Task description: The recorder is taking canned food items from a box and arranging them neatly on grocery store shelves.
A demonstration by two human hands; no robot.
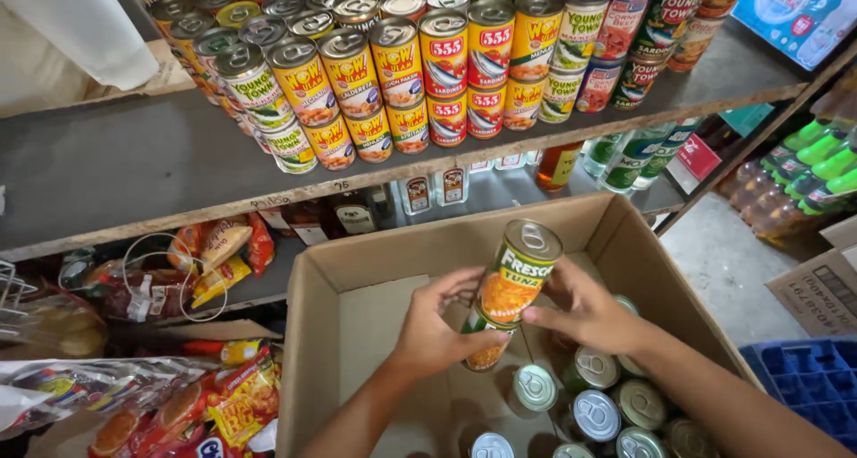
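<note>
Two green-and-orange fish cans [515, 278] are stacked one on the other and held between my hands above an open cardboard box [321, 288]. My left hand [435, 328] wraps the lower can from the left. From the right, my right hand [585, 308] presses its fingers against the same stack. Several more cans with silver pull-tab lids [596, 413] stand in the bottom of the box, below my right wrist.
A dark shelf [134, 168] above the box carries rows of stacked yellow, red and green cans [402, 65] toward its right half. Bottles [433, 190] stand on the shelf below. Snack packets [205, 404] lie at the lower left, a blue crate [808, 373] at the right.
</note>
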